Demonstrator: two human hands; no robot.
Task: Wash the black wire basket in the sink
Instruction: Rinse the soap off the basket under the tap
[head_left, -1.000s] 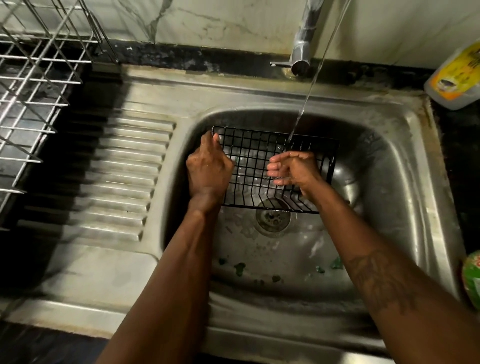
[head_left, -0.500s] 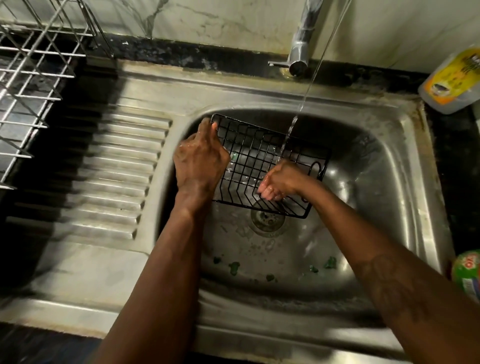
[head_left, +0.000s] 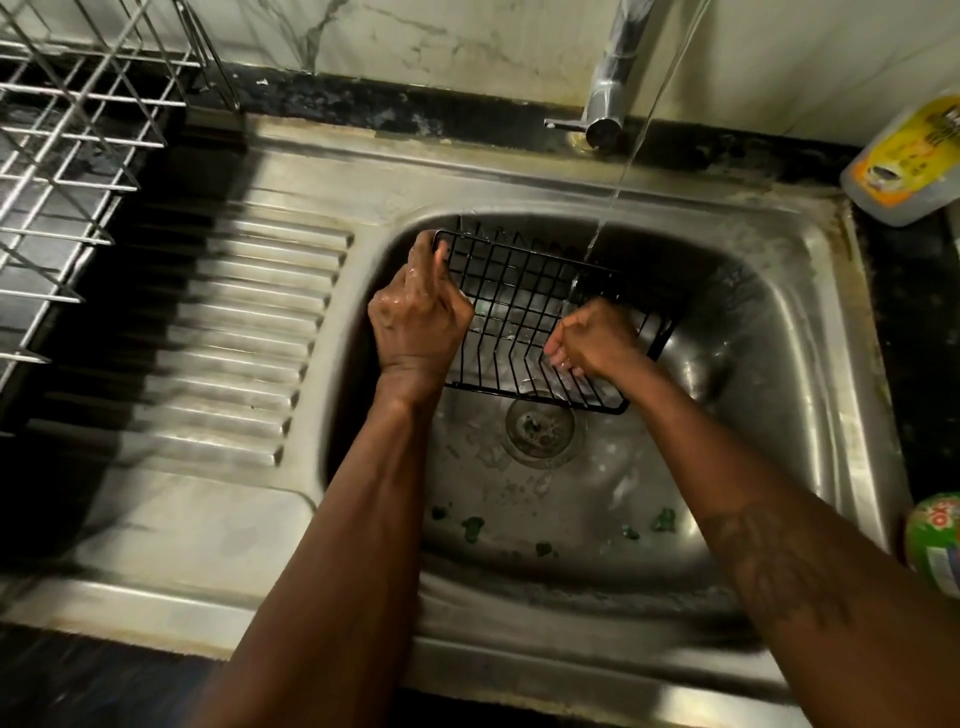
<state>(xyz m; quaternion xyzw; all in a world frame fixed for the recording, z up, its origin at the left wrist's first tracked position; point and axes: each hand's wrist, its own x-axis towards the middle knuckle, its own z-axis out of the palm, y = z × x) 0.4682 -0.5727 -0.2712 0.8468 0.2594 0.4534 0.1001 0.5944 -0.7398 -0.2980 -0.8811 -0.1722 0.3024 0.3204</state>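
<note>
The black wire basket (head_left: 519, 306) is tilted inside the steel sink (head_left: 769, 395), above the drain (head_left: 540, 428). My left hand (head_left: 415, 317) grips its left rim, fingers curled round the wire. My right hand (head_left: 592, 340) lies inside the basket on its right part, fingers curled down against the wires. A thin stream of water (head_left: 618, 187) falls from the tap (head_left: 610, 73) onto the basket just above my right hand. Both hands are wet.
A ribbed steel drainboard (head_left: 223, 338) lies left of the basin, with a metal dish rack (head_left: 67, 156) at the far left. A detergent bottle (head_left: 909, 161) stands at the back right, a green container (head_left: 935, 545) at the right edge. Green scraps lie on the sink bottom.
The basket has tipped, its left end up and right end lower. My right hand has slid down into it and curled; my left hand kept its hold on the left rim.
</note>
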